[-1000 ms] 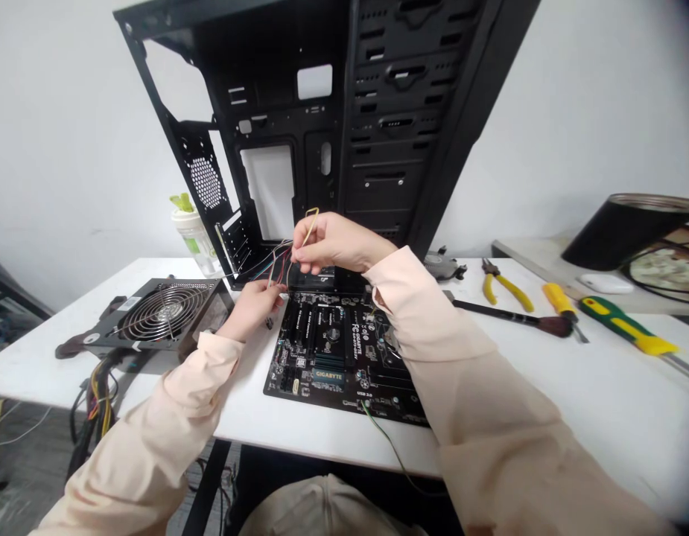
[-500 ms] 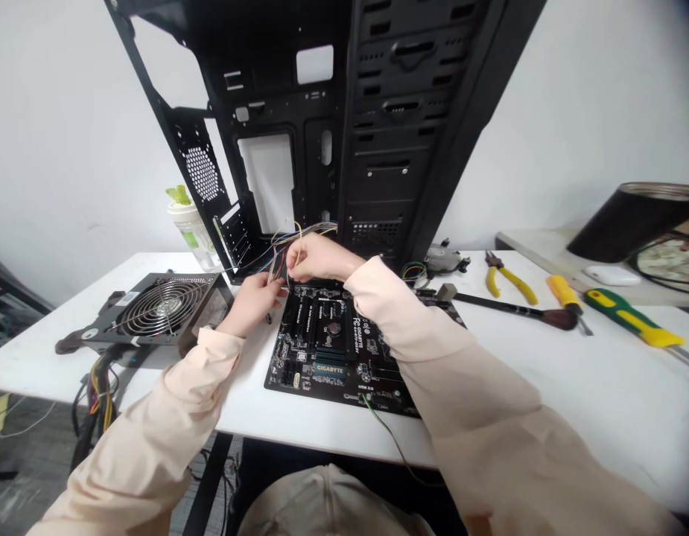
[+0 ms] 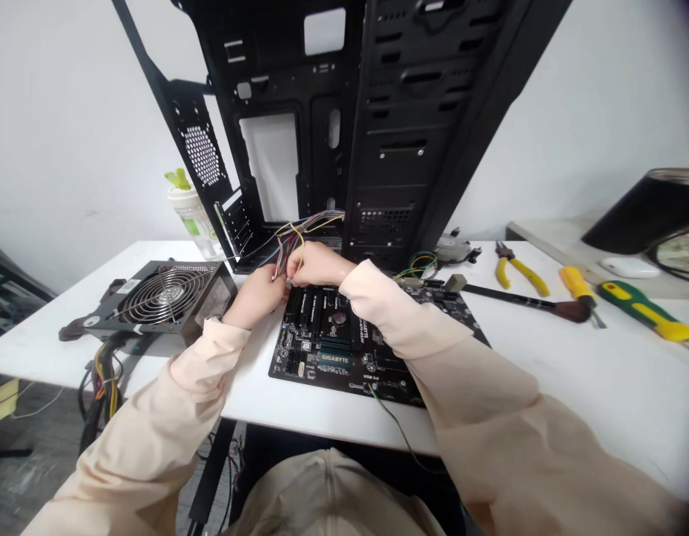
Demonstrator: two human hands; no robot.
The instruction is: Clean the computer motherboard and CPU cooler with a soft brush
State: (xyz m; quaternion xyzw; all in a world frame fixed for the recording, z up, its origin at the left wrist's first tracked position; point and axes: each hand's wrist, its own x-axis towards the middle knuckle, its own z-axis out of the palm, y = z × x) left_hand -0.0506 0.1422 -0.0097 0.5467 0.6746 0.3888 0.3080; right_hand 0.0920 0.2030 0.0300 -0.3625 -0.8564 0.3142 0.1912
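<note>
My left hand (image 3: 258,295) is closed on a bunch of thin coloured wires (image 3: 288,242) that run out of the black computer case (image 3: 372,171). Right beside it, my right hand (image 3: 316,264) pinches the same wires, with a yellow one looping over its fingers. The wire ends and fingertips are partly hidden. Both hands are above the far left edge of a black motherboard (image 3: 336,359) lying flat on the white table (image 3: 255,391). A green and yellow wire (image 3: 397,424) hangs from the board's near edge over the table edge.
A power supply (image 3: 165,298) with bundled cables sits at left. Behind it stands a cup (image 3: 192,219) with a green top. On the right lie pliers (image 3: 517,272), a brush (image 3: 545,305), a yellow screwdriver (image 3: 577,286) and a green-and-yellow screwdriver (image 3: 640,305).
My hands have drawn together at the wires, and the right fingers have closed lower against the left. The whole view has shifted slightly.
</note>
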